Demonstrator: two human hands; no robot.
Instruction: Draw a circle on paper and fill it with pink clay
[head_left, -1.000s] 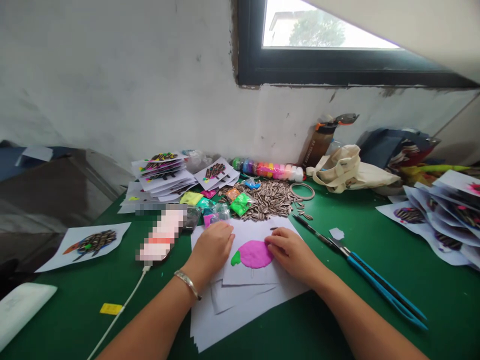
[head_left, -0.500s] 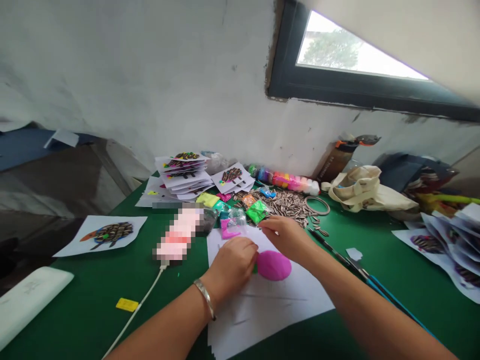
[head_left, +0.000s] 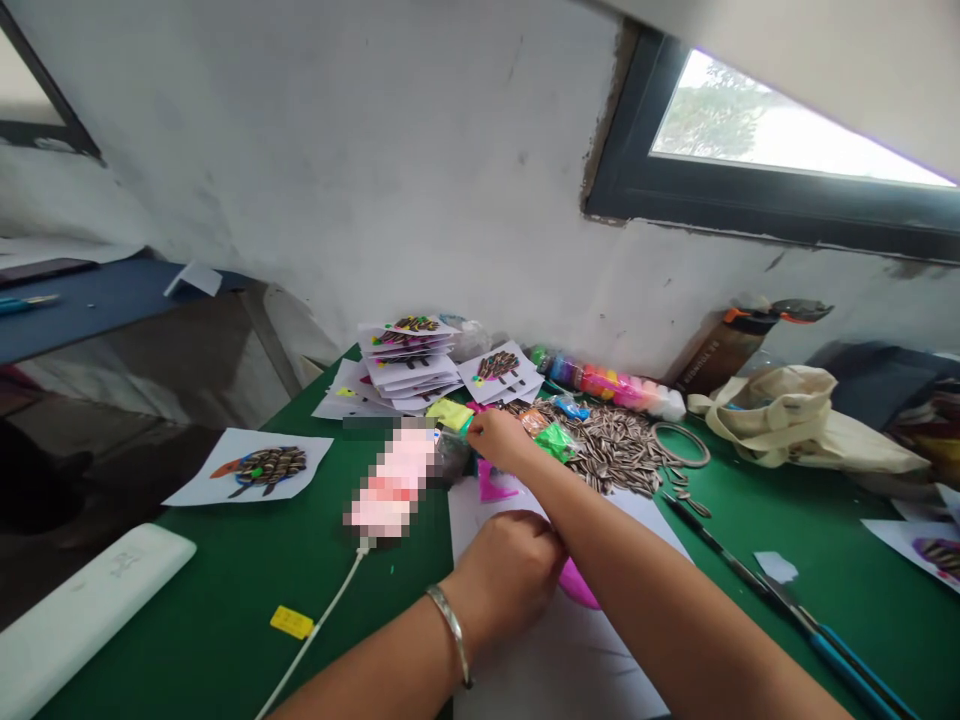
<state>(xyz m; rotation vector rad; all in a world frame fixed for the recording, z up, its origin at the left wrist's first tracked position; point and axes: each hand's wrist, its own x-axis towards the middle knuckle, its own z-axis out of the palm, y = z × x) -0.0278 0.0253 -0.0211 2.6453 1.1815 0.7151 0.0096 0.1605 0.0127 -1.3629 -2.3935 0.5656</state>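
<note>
On a white paper sheet (head_left: 555,660) lies a pink oval (head_left: 579,584), mostly covered by my forearm. My left hand (head_left: 514,565), with a silver bangle at the wrist, rests closed on the sheet beside the oval; its fingertips are hidden. My right hand (head_left: 495,437) reaches across to the small clay packets, its fingers curled together near a yellow-green packet (head_left: 450,414). What it holds, if anything, is too small to tell. A pink packet (head_left: 495,482) lies below it, and a green packet (head_left: 556,441) lies to its right.
Sunflower seeds (head_left: 619,447) are heaped behind the sheet, beside a ring (head_left: 681,444). Stacked seed pictures (head_left: 409,372) stand at the back. A phone (head_left: 394,480) with a cable and a white power bank (head_left: 101,590) lie left; scissors (head_left: 847,650) and a cloth bag (head_left: 795,415) lie right.
My right hand has moved left from beside the green packet towards the yellow-green one, its forearm now crossing over the pink oval. The camera view has shifted, so the table's objects appear further right.
</note>
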